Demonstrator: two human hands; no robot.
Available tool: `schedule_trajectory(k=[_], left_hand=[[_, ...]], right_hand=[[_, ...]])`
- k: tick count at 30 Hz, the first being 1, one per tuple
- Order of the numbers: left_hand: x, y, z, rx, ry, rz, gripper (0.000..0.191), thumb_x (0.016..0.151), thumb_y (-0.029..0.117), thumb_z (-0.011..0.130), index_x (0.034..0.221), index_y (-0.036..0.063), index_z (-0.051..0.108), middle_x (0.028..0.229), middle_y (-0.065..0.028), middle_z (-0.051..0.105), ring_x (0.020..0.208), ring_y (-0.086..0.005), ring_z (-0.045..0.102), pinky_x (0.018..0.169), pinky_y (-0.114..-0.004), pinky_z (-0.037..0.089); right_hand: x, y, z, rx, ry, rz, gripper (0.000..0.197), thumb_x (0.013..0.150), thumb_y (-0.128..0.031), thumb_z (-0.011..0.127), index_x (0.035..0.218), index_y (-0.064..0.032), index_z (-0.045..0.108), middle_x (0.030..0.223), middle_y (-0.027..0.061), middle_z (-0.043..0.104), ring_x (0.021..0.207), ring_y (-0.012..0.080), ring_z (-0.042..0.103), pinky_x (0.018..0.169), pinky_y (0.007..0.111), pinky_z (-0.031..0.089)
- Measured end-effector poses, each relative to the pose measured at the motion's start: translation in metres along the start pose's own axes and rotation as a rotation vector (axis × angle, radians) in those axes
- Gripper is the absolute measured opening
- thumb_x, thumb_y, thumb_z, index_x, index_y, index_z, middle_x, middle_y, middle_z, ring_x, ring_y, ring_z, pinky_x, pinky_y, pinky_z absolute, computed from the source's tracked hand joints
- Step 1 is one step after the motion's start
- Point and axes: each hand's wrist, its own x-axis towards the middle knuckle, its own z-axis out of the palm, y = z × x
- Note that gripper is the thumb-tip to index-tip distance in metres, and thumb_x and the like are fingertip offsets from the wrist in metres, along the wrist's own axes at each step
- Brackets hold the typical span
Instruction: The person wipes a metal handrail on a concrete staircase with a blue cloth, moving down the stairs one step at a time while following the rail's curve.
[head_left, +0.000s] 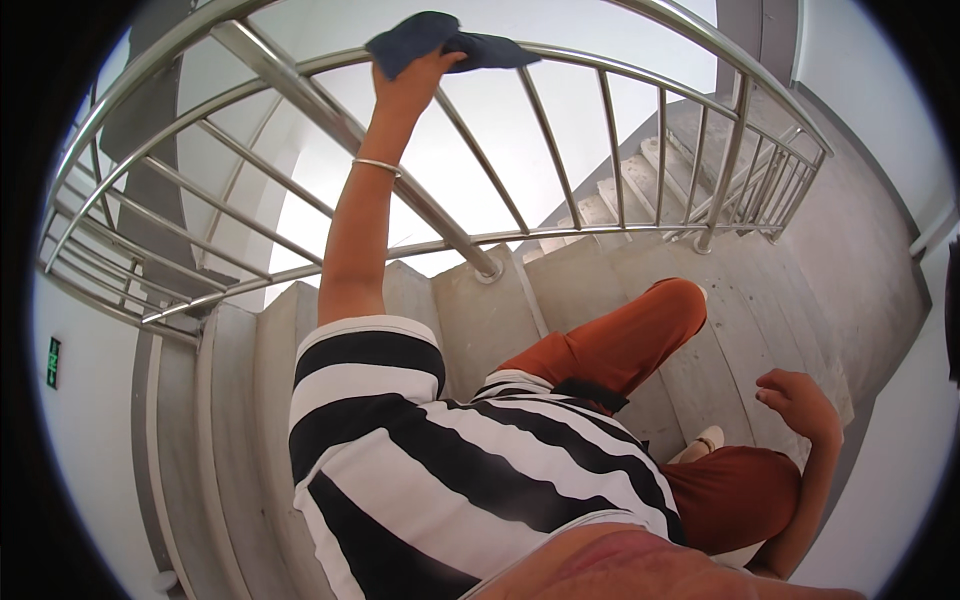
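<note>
My left hand, with a bangle on the wrist, reaches out to the stainless-steel railing. It grips a dark blue cloth, which lies over the curved rail below the top handrail. The cloth hides most of the fingers, and part of it hangs past them along the rail. A thick slanted post passes behind my forearm. Over on the right, my right hand hangs in the air above the stairs, its fingers loosely bent. Nothing is in it.
Concrete steps lie under me, and my bent knees are over them. Thin balusters line the railing's side. Beyond it, another flight of steps shows. A green exit sign is on the left wall.
</note>
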Motion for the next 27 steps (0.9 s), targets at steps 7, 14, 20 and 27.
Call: schedule_trajectory(k=[7, 14, 20, 27], left_hand=[[-0.051, 0.01, 0.042, -0.171, 0.36, -0.258, 0.07, 0.082, 0.029, 0.068, 0.134, -0.0042, 0.035, 0.13, -0.0267, 0.043, 0.123, -0.0436, 0.038, 0.107, -0.051, 0.024], [-0.052, 0.01, 0.106, -1.089, 0.547, -0.698, 0.036, 0.085, 0.018, 0.063, 0.106, -0.0056, 0.045, 0.107, -0.0163, 0.052, 0.096, -0.021, 0.052, 0.086, -0.034, 0.042], [-0.052, 0.021, 0.127, -1.71, 0.637, -0.537, 0.031, 0.09, 0.022, 0.061, 0.107, 0.0009, 0.046, 0.092, -0.0074, 0.052, 0.08, -0.0199, 0.051, 0.076, -0.031, 0.047], [-0.152, 0.109, 0.139, -0.843, 0.427, -0.751, 0.048, 0.081, 0.015, 0.066, 0.117, -0.0026, 0.039, 0.108, -0.0162, 0.05, 0.101, -0.028, 0.052, 0.094, -0.037, 0.039]], right_hand=[[-0.002, 0.002, 0.003, 0.025, 0.039, 0.08, 0.025, 0.085, -0.016, 0.06, 0.102, 0.0031, 0.062, 0.088, 0.0167, 0.067, 0.081, 0.0273, 0.063, 0.074, 0.035, 0.048], [-0.003, 0.009, 0.004, -0.003, -0.017, 0.115, 0.026, 0.086, -0.014, 0.058, 0.103, 0.0053, 0.062, 0.089, 0.0148, 0.067, 0.082, 0.0216, 0.062, 0.075, 0.032, 0.048], [0.003, 0.017, 0.008, 0.102, -0.042, 0.201, 0.026, 0.087, -0.014, 0.057, 0.105, 0.0046, 0.061, 0.098, 0.019, 0.067, 0.092, 0.0277, 0.063, 0.081, 0.035, 0.048], [0.001, 0.022, 0.006, 0.099, -0.055, 0.227, 0.027, 0.088, -0.014, 0.057, 0.107, 0.0044, 0.06, 0.099, 0.0188, 0.067, 0.092, 0.0266, 0.064, 0.081, 0.034, 0.048]])
